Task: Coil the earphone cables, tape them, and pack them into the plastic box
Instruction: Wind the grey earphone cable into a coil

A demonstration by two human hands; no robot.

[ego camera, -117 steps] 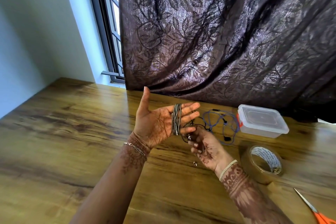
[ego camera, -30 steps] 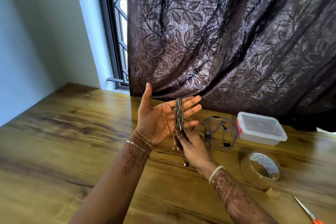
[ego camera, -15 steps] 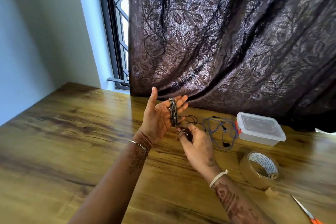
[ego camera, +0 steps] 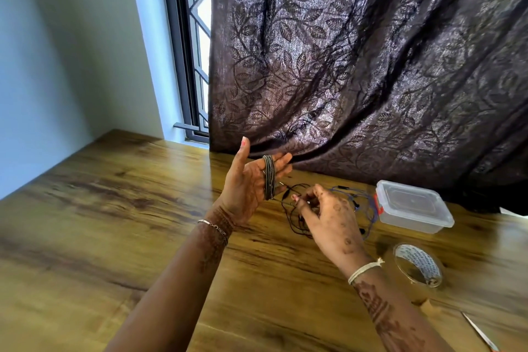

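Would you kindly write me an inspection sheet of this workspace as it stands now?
Surface: wooden table, grain showing.
Job's things: grey earphone cable coiled round the fingers of the left hand; plastic box, lid on; tape roll lying flat; scissors at the lower right edge.
Clutter: nothing seen.
Grippers: left hand raised, fingers straight; right hand pinches that cable's loose end.
Cables: black cable and blue cable lie loose beside the box.
Surroundings: dark curtain, window, pale wall.
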